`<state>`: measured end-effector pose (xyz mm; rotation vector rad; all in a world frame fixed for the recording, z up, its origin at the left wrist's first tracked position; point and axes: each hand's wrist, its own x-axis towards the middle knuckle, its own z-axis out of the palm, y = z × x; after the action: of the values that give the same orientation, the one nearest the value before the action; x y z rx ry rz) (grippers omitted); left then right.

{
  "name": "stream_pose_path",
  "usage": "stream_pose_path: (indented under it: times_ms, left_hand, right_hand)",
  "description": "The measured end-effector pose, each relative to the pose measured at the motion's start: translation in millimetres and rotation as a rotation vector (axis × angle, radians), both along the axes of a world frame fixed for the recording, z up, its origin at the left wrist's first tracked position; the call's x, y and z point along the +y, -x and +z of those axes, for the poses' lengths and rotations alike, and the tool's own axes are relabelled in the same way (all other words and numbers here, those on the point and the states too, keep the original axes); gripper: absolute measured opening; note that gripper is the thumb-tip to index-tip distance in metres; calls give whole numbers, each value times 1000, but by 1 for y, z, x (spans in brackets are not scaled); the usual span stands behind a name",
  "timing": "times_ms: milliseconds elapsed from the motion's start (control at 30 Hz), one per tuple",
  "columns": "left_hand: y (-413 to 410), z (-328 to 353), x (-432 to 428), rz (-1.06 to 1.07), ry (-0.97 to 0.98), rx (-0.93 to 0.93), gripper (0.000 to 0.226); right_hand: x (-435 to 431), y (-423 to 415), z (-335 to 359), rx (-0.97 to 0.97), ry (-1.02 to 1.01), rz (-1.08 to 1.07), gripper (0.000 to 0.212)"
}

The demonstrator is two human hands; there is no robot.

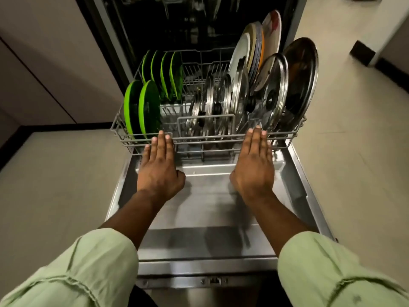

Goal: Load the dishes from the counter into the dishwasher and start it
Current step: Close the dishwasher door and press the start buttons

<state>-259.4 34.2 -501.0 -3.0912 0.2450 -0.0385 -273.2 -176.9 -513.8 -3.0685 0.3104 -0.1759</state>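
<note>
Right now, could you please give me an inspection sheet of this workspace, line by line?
Surface: open dishwasher door, steel, lying flat.
Job's things: rack over the door, holding green plates, steel lids and pale plates, all upright.
Clutter: nothing seen.
Hands: left hand and right hand, fingers straight, on the rack's front rim.
Cables: nothing seen.
Surroundings: tiled floor, cabinet on the left.

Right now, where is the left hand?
Head view, left of centre: the left hand rests straight fingers on the front rim of the lower rack, beside the nearest green plates, above the open door.
</note>
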Motion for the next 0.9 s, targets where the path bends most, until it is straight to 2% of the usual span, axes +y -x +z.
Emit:
stream_pose_path:
  times_ms: [267,500,633,900]
  left_hand:
    - [-49,13,-2,-54,-62,112,95]
    - [-91,14,-3,-66,-83,166,103]
    - [-115,16,-5,-64,-97,182,109]
    - [-159,28,-19,-17,-170,223,101]
  right_hand:
    - [-12,-41,17,118,-26,32,114]
    - [-21,-87,29,242,-23,66,112]
    - [-27,-112,29,248,-25,94,107]
    - [-33,-152,24,202,-5,128,106]
